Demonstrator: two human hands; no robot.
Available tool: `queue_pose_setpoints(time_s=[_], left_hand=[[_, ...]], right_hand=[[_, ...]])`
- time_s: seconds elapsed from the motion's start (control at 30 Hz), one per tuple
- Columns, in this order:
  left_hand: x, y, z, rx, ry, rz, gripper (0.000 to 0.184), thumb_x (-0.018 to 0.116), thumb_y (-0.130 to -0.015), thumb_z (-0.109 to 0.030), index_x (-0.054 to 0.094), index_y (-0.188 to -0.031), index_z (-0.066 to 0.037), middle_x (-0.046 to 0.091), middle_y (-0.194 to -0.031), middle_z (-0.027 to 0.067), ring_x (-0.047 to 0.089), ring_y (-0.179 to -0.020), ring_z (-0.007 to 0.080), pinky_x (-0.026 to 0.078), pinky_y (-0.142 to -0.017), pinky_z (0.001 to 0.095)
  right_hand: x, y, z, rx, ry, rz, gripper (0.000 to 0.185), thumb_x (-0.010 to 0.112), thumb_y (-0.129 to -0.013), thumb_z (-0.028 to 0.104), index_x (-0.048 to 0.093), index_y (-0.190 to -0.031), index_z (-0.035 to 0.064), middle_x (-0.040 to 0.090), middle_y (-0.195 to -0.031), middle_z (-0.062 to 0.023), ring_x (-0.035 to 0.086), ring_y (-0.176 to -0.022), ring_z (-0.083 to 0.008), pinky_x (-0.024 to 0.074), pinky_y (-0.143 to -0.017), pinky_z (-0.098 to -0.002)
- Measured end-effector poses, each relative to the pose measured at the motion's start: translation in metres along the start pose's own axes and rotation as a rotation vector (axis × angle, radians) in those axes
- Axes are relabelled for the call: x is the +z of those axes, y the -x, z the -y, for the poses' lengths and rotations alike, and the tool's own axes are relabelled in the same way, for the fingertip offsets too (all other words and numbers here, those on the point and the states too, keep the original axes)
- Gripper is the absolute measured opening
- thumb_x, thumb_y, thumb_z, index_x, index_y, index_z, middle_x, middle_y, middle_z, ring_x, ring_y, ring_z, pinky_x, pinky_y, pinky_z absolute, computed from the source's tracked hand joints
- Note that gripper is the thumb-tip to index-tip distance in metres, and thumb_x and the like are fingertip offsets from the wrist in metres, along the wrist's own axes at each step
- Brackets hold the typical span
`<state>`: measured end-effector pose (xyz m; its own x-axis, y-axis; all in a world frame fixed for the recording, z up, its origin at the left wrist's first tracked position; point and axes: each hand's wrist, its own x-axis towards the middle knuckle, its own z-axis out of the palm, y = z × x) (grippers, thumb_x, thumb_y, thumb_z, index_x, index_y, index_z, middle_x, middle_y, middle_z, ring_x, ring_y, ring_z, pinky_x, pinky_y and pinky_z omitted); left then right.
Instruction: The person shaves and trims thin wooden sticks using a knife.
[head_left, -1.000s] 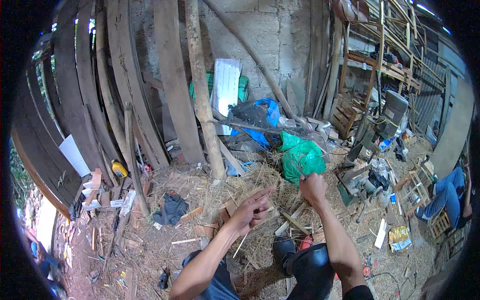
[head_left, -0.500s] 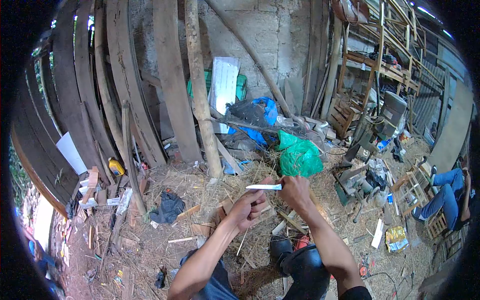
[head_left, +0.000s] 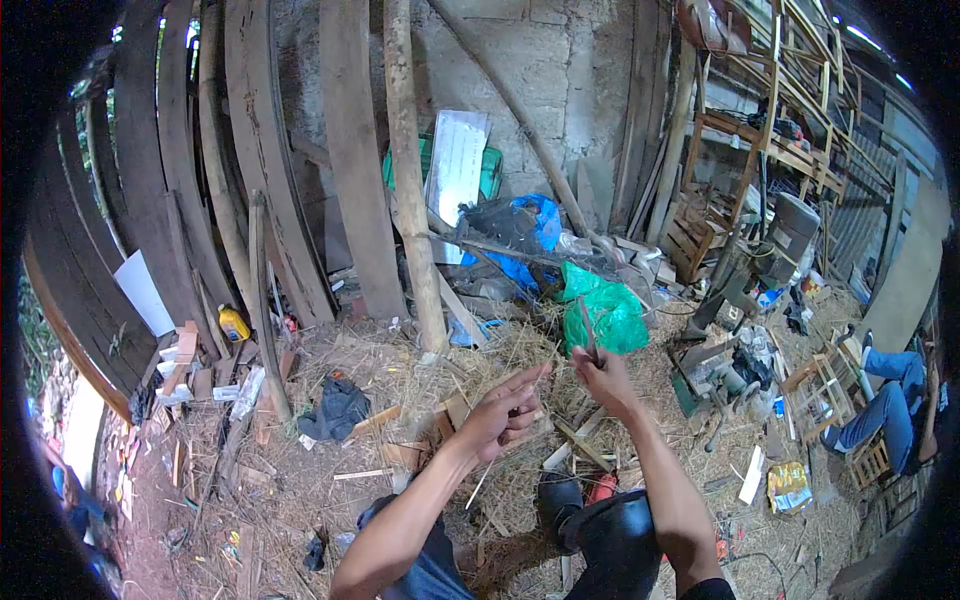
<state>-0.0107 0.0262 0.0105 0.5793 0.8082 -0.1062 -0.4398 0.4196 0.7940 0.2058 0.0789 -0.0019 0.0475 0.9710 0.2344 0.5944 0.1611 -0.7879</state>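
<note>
In the head view, the right hand [head_left: 603,382] is gripping a knife [head_left: 589,327]; its blade is pointing away from the wearer, its long axis running near-upright before the green bag [head_left: 622,318]. The left hand [head_left: 496,418] is pinching 1 stick [head_left: 477,489], slanting from upper right to lower left.

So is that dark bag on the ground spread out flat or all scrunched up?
Scrunched up. The dark bag lies in a wrinkled heap on the ground, with folds and raised bumps.
</note>
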Motion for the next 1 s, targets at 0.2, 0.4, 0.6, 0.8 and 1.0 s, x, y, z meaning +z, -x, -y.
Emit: queue_pose_setpoints(time_s=[0.2,0.4,0.6,0.8,1.0], left_hand=[[0.004,-0.001,0.002,-0.011,-0.142,-0.083,0.022,0.049,-0.094,-0.023,0.050,-0.111,-0.008,0.036,-0.070,-0.0060,0.027,-0.050,0.0004,0.019,-0.040,0.0147],[-0.009,0.012,-0.003,-0.085,-0.506,-0.162,0.019,0.054,-0.092,-0.023,0.054,-0.102,-0.006,0.043,-0.071,-0.0050,0.033,-0.052,0.0006,0.024,-0.043,0.0153],[-0.019,-0.001,0.005,0.066,-0.233,-0.306,0.018,0.057,-0.091,-0.018,0.058,-0.101,-0.003,0.054,-0.075,-0.0017,0.050,-0.065,0.0077,0.043,-0.059,0.0220],[-0.038,-0.023,0.011,0.431,-0.212,-0.503,0.019,0.059,-0.089,-0.018,0.061,-0.101,-0.003,0.063,-0.084,0.0033,0.058,-0.077,0.0119,0.047,-0.070,0.0250],[-0.036,-0.010,0.004,0.399,-0.660,-0.647,0.017,0.061,-0.088,-0.018,0.062,-0.097,-0.004,0.065,-0.086,0.0073,0.059,-0.073,0.0133,0.046,-0.065,0.0273]], right_hand=[[0.007,0.002,0.027,0.043,-0.726,0.258,0.020,0.063,-0.086,0.026,0.065,-0.083,0.0064,0.055,-0.068,0.0052,0.043,-0.052,-0.0050,0.0282,-0.046,-0.0215],[-0.024,-0.015,-0.016,0.201,-0.968,-0.108,0.024,0.066,-0.084,0.031,0.062,-0.086,0.0072,0.051,-0.064,0.0049,0.036,-0.045,-0.0036,0.0255,-0.040,-0.0220],[-0.008,-0.004,-0.001,0.240,-0.844,-0.062,0.028,0.060,-0.088,0.035,0.059,-0.093,0.0073,0.050,-0.063,0.0032,0.038,-0.046,-0.0050,0.0287,-0.040,-0.0226],[0.029,0.023,0.037,0.116,-0.517,0.394,0.032,0.060,-0.087,0.035,0.064,-0.093,0.0039,0.056,-0.066,0.0007,0.044,-0.053,-0.0061,0.0360,-0.049,-0.0235],[0.051,0.010,0.016,-0.127,-0.531,0.336,0.011,0.064,-0.081,0.007,0.065,-0.088,-0.0005,0.067,-0.080,-0.0056,0.059,-0.076,-0.0105,0.0463,-0.072,-0.0271]])
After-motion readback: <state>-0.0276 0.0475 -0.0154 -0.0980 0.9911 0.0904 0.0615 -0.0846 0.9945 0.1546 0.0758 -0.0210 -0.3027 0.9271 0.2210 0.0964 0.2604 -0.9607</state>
